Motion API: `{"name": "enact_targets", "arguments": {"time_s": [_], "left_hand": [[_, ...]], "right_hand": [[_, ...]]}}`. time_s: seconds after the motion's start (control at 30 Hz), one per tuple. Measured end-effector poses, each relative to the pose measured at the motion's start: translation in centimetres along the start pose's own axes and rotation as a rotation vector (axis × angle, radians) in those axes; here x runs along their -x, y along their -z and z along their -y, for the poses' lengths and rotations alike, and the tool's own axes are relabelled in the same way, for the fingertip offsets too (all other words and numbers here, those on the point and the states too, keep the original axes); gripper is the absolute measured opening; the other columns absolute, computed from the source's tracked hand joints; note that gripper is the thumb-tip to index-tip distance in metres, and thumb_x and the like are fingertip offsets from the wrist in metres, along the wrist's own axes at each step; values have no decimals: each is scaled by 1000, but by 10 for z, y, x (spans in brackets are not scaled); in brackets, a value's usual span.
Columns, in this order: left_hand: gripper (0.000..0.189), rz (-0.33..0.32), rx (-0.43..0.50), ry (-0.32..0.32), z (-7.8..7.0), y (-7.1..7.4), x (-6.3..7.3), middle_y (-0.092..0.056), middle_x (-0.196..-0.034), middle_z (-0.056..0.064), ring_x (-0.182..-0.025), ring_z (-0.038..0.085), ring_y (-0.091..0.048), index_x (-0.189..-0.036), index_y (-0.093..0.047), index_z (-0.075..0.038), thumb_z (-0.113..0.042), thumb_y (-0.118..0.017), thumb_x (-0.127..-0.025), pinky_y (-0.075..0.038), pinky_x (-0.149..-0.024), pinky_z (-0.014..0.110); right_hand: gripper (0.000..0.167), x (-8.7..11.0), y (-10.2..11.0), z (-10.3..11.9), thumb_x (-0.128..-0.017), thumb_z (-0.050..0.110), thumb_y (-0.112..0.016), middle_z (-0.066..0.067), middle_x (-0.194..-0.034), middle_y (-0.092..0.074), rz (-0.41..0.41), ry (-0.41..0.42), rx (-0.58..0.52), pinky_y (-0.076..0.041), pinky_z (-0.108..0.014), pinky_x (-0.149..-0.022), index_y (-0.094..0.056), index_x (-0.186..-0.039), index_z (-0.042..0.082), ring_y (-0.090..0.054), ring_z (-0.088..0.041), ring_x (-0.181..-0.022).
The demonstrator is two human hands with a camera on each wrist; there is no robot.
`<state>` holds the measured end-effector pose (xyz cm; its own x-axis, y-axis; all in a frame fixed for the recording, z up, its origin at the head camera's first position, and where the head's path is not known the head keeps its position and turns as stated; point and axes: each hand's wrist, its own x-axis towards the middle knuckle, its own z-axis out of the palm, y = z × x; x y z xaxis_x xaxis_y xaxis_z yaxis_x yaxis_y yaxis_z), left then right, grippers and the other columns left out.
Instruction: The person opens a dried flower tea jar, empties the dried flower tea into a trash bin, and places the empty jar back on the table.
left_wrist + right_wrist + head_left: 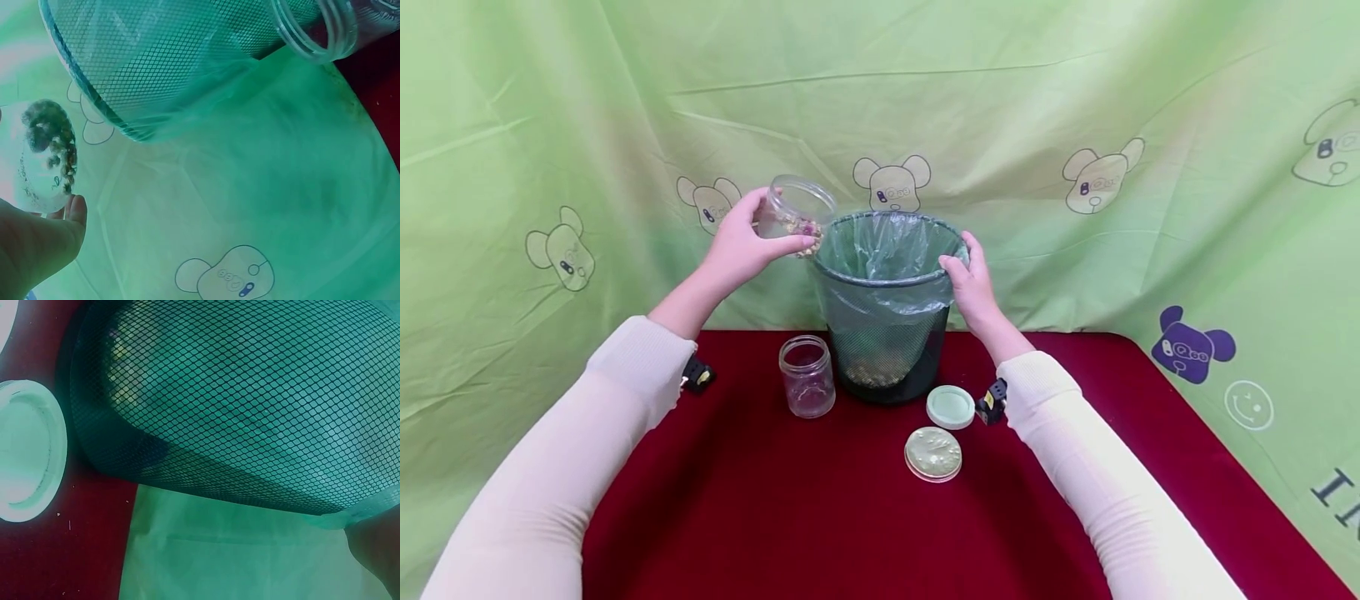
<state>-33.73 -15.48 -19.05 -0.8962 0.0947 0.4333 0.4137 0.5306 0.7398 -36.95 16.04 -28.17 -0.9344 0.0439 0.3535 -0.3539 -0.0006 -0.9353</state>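
My left hand (741,246) holds a clear jar (801,196) tilted beside the left rim of a dark mesh wastebasket (883,325). Small dried pieces, yellowish with some purple, lie inside the jar; in the left wrist view they cluster along one side of it (53,147). A thin clear bag (895,242) lines the basket and folds over its rim. With thumb and fingers, my right hand (973,287) grips the basket's right rim and the bag there. Light-coloured bits (128,369) show through the mesh at the bottom.
A second clear jar (808,383), uncapped, stands left of the basket on the red tabletop (790,517). To the right lie a pale green lid (951,407) and, nearer me, a golden lid (933,452). Behind the table hangs a green curtain (820,92) with printed bears.
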Motion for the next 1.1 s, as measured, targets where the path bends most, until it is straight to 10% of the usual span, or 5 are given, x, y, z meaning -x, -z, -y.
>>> {"name": "enact_targets", "arguments": {"time_s": [0.27, 1.1], "left_hand": [[81, -13, -97, -143, -6, -8, -19, -49, -134, 6, -119, 17, -44, -139, -49, -12, -30, -88, -70, -36, -102, 35], [94, 109, -374, -297, -8, -41, -45, -36, -149, 13, -137, 27, -31, -149, -33, -6, -14, -86, -73, -20, -114, 36]], "right_hand": [[74, 1, 0, 1, -92, 16, -51, -19, -151, -28, -9, 8, -26, -35, -34, -106, -12, -154, 5, -44, -28, -121], [75, 3, -1, -1, -91, 16, -52, -19, -152, -27, -18, 17, -21, -34, -35, -107, -13, -154, 5, -42, -29, -124]]}}
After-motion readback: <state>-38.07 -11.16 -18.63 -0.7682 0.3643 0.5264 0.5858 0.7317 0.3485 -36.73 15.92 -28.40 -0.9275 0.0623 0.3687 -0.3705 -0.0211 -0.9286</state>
